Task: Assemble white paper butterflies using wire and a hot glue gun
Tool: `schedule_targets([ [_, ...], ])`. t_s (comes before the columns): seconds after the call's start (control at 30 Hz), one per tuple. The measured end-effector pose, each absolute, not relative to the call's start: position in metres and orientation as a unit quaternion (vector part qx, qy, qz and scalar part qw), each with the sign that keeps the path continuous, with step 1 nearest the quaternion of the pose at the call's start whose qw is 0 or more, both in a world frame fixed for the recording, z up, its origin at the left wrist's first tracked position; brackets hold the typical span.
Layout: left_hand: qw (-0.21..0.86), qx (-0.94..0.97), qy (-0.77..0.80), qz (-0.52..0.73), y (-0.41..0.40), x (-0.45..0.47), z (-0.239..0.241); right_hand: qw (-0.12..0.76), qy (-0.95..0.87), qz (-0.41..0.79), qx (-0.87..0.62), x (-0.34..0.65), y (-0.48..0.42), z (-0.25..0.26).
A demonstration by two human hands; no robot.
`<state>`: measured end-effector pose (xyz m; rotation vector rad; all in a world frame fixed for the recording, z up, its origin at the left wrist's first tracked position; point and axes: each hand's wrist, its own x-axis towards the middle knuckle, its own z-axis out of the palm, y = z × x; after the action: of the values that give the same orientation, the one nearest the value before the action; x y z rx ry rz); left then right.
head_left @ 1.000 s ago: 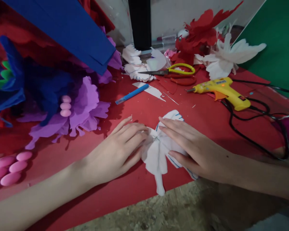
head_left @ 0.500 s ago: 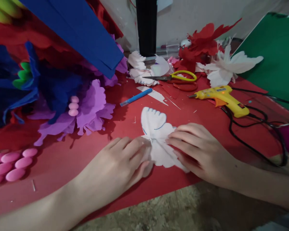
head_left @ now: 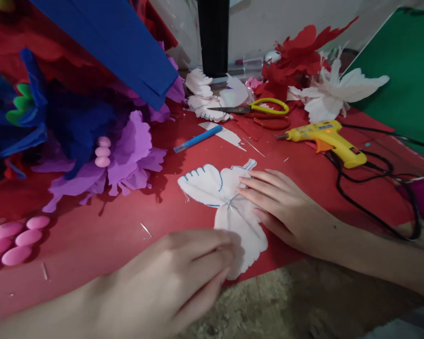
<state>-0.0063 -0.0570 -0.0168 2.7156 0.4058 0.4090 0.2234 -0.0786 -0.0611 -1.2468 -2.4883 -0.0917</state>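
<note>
A white butterfly cutout (head_left: 201, 184), with blue drawn lines along some of its scalloped edges, lies on the red sheet (head_left: 120, 263). Creases meet at its pinched middle, where a thin wire or thread shows. At its lower left edge my left hand (head_left: 183, 273) is closed, fingers drawn together on the wing; the thumb's grip is partly hidden. My right hand (head_left: 281, 205) rests with fingers stretched out over the cutout's right side. A loose staple-like sliver (head_left: 146, 230) lies left of the cutout.
Behind are a blue pen (head_left: 198, 139), yellow-handled scissors (head_left: 247, 109) and a yellow glue gun (head_left: 325, 139) with a looping black cable (head_left: 360, 212). Purple petals (head_left: 130, 150), a blue panel (head_left: 113, 47) and pink beads (head_left: 17, 254) crowd the left.
The butterfly cutout has turned anticlockwise, its blue-lined wing now pointing left. My left hand has moved down and towards me along it. My right hand stays over its right side.
</note>
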Motion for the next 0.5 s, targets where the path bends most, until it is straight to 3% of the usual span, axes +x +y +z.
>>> schedule_targets([
  [0.17, 0.066, 0.984, 0.146, 0.08, -0.033, -0.011, -0.037, 0.15, -0.883, -0.056, -0.441, 0.221, -0.082, -0.058],
  [0.5, 0.062, 0.994, 0.081, 0.027, -0.016, -0.014, -0.045, 0.141, -0.892, -0.117, -0.414, 0.219, -0.084, -0.057],
])
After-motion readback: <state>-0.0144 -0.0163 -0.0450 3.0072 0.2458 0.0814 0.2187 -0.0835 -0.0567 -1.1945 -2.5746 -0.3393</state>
